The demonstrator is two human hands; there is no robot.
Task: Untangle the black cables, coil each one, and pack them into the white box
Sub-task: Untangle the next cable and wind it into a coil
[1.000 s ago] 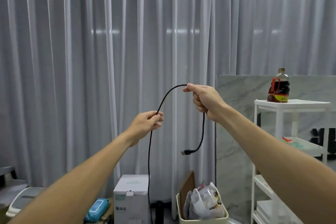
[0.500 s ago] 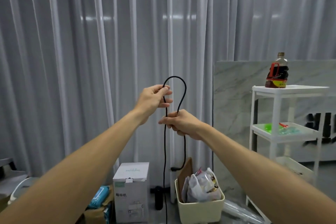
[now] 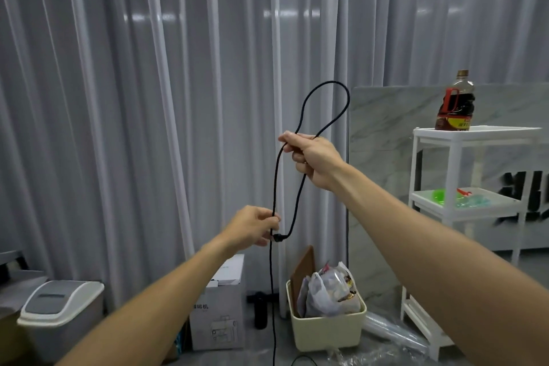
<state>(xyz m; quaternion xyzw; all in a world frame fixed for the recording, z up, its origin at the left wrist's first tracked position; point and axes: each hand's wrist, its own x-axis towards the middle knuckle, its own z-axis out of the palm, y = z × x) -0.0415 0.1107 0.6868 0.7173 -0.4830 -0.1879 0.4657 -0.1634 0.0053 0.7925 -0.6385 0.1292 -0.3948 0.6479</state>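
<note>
The black cable [image 3: 274,181] hangs in mid-air before the grey curtain [image 3: 133,98]. The right hand [image 3: 315,162] pinches it where one loop closes, the loop standing toward 12 o'clock above the fist. At 7 o'clock from that hand, the left hand [image 3: 252,227] has its fingers curled around the long strand beside the plug [image 3: 278,237], probably feeding slack so that the next turn matches the first. The rest drops toward 6 o'clock, to the floor.

The cream bin [image 3: 326,328] at 5 o'clock holds crumpled plastic bags and a brown board. The white carton [image 3: 218,315] at 7 o'clock is shut, its contents hidden.
</note>
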